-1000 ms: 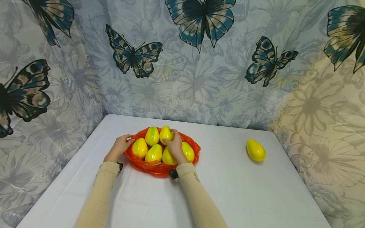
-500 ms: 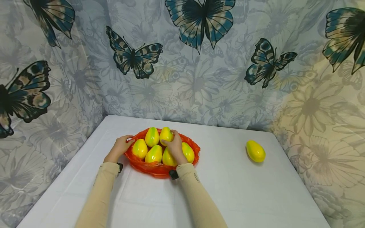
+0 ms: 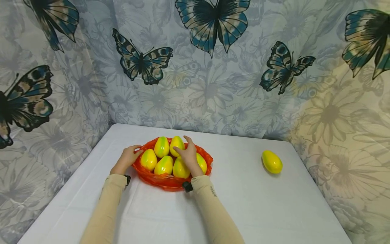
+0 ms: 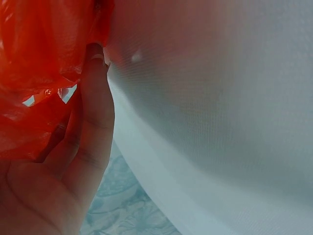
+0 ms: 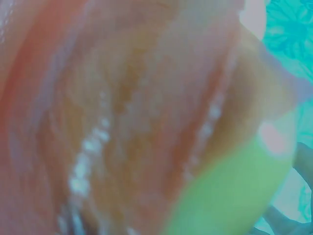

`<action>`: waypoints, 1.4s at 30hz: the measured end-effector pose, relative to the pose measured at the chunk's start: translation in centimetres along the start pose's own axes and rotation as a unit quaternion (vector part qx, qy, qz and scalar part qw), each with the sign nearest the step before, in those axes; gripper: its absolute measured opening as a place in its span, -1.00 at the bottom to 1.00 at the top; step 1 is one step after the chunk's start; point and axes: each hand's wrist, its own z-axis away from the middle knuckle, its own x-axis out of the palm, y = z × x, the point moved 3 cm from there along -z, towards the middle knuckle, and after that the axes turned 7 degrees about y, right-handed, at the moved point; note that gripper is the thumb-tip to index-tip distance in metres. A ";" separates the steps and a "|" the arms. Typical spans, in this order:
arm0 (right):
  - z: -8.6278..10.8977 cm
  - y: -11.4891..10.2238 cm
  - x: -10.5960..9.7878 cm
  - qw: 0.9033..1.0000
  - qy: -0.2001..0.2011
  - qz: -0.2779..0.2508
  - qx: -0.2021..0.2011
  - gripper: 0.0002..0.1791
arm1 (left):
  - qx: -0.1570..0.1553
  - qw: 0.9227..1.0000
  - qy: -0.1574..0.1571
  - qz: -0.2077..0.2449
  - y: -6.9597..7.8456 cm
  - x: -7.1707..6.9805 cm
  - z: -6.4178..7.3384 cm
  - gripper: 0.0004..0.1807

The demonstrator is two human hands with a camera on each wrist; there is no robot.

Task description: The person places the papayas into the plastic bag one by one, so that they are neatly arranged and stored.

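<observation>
A red plastic bag (image 3: 164,184) lies wide open on the table with several glossy yellow-green, mango-shaped fruits in it. At its left rim my left hand (image 3: 129,158) grips the film; in the left wrist view, the fingers (image 4: 93,115) bend along the red plastic (image 4: 39,44). Over the bag's right side is my right hand (image 3: 189,156), its thumb and fingers spread beside the back fruit (image 3: 176,145). It partly covers the rightmost fruit (image 3: 201,163). Blurred bag film fills much of the right wrist view, with a green-yellow fruit (image 5: 234,191) at the lower right.
A single yellow fruit (image 3: 272,162) lies on the white-covered table (image 3: 243,210), well to the right of the bag. Behind the table hangs a butterfly-and-flower cloth (image 3: 210,91), which also runs along both sides.
My right hand has let go of the back fruit, its fingers spreading and shifting slightly right. That fruit stays in the bag. My left hand keeps its hold on the rim.
</observation>
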 end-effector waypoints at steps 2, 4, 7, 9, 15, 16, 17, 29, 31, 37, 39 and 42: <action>0.0 -0.2 -0.3 1.000 0.002 -0.007 -0.003 -0.27 | 0.002 1.000 0.000 -0.001 0.0 0.0 0.0 -0.49; 0.1 -0.4 -0.6 1.000 0.004 -0.016 -0.003 -0.28 | 0.004 1.000 0.001 -0.001 -0.1 0.0 0.0 -0.49; 0.0 -0.5 -1.1 0.999 0.009 -0.035 0.004 -0.29 | 0.007 1.000 0.003 0.000 -0.1 0.0 0.0 -0.49; 0.0 -0.5 -1.5 0.999 0.013 -0.047 0.010 -0.29 | 0.007 1.000 0.003 0.000 0.0 -0.1 0.1 -0.49; 0.0 -0.4 -2.8 0.998 0.020 -0.067 -0.001 -0.30 | -0.002 1.000 -0.005 0.002 -0.1 -0.1 0.0 -0.47; 0.0 -0.5 -3.1 0.997 0.022 -0.067 -0.005 -0.30 | -0.003 1.000 -0.006 0.002 -0.1 -0.1 0.0 -0.47; 0.0 -0.5 -3.3 0.997 0.025 -0.068 -0.009 -0.30 | -0.003 1.000 -0.006 0.002 -0.2 -0.1 0.0 -0.47; -0.3 -0.1 -6.2 0.996 0.049 -0.071 -0.022 -0.27 | -0.008 1.000 -0.006 0.006 0.1 -0.2 0.1 -0.48; -0.4 0.1 -6.8 0.996 0.054 -0.063 -0.021 -0.28 | -0.006 1.000 -0.005 0.005 0.2 -0.2 0.1 -0.48; -0.7 0.9 -8.3 0.995 0.070 -0.062 -0.031 -0.28 | -0.002 1.000 -0.007 0.006 0.0 -0.2 0.1 -0.47; -0.7 1.2 -8.8 0.995 0.073 -0.066 -0.034 -0.28 | -0.002 1.000 -0.008 0.008 0.0 -0.1 0.1 -0.47; -0.8 1.5 -9.5 0.994 0.079 -0.066 -0.035 -0.28 | -0.001 1.000 -0.007 0.009 0.0 -0.1 0.1 -0.48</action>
